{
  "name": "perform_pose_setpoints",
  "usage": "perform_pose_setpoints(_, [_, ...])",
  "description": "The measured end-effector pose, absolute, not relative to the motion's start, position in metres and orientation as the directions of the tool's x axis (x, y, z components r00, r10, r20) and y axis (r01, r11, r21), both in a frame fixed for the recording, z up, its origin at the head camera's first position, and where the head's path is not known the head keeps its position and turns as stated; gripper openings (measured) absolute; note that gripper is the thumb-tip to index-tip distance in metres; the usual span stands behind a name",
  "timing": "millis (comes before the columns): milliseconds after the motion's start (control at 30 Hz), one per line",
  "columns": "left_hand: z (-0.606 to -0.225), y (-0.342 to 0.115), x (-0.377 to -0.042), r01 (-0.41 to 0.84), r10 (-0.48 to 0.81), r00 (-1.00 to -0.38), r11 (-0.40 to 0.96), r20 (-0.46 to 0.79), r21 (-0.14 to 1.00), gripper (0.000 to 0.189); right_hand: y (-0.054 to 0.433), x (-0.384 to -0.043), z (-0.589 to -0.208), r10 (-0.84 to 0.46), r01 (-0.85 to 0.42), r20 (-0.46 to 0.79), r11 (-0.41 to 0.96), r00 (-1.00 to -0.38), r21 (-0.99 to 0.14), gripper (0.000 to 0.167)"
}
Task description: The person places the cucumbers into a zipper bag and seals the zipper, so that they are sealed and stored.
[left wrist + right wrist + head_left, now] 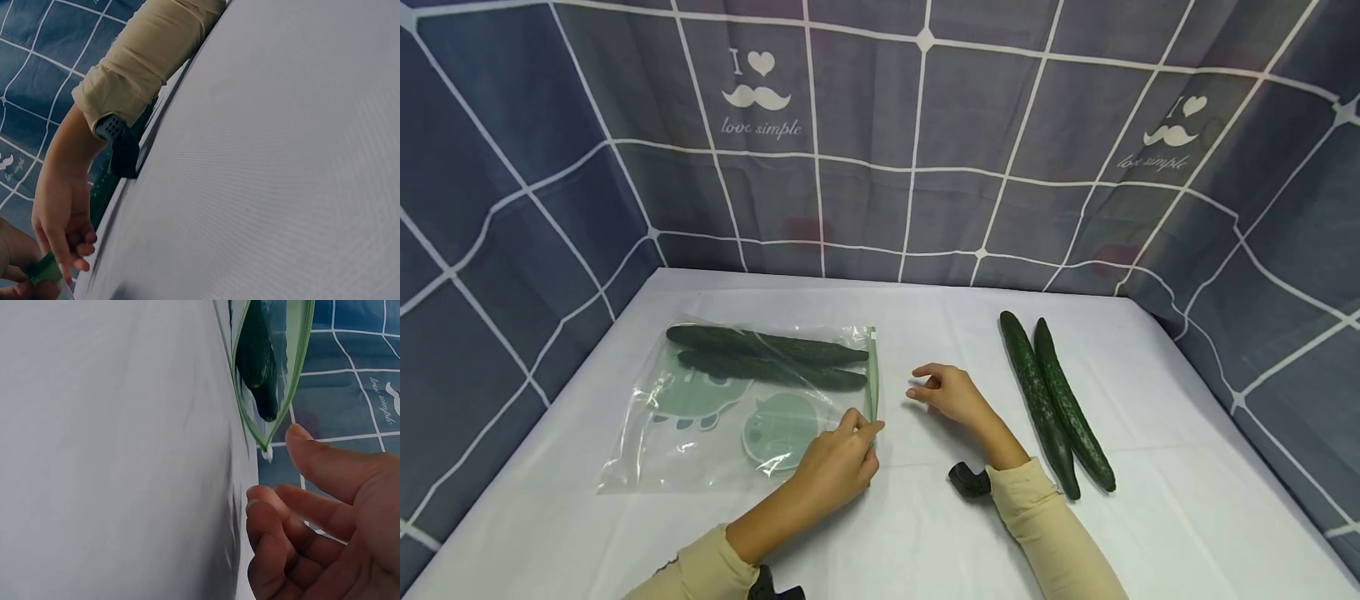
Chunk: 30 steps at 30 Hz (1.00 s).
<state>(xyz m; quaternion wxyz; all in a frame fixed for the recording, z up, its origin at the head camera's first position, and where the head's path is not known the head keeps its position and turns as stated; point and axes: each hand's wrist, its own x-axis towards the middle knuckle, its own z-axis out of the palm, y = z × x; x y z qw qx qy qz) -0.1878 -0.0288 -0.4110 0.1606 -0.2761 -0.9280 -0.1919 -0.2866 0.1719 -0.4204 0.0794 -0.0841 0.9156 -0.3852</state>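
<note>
A clear zip bag (pixel 625 450) with a green zip edge (pixel 872 367) lies flat, two cucumbers (pixel 767 346) inside it. My left hand (pixel 838 458) pinches the near end of that zip edge. In the right wrist view the bag's green-rimmed mouth (pixel 304 350) gapes, showing the cucumber ends (pixel 256 356). To the right of the mouth, my right hand (pixel 953 393) hovers with fingers loosely bent and thumb apart, holding nothing. Two more cucumbers (pixel 1037 400) lie side by side beyond my right forearm.
A white cloth (pixel 917 517) covers the table. Grey-blue curtains (pixel 865 108) with white grid lines stand at the back and both sides. Black wrist devices (pixel 968 481) sit under both cuffs. Pale green printed shapes (pixel 781 429) show on the bag.
</note>
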Motion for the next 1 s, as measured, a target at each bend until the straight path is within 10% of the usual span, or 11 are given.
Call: perform_pose_setpoints(1000, [-0.41,-0.03,-0.189,0.552,0.424,-0.812,0.781,0.4,0.292,0.032,0.272,-0.191,-0.397,0.037,-0.042,0.192,0.919,-0.981,-0.391,0.054])
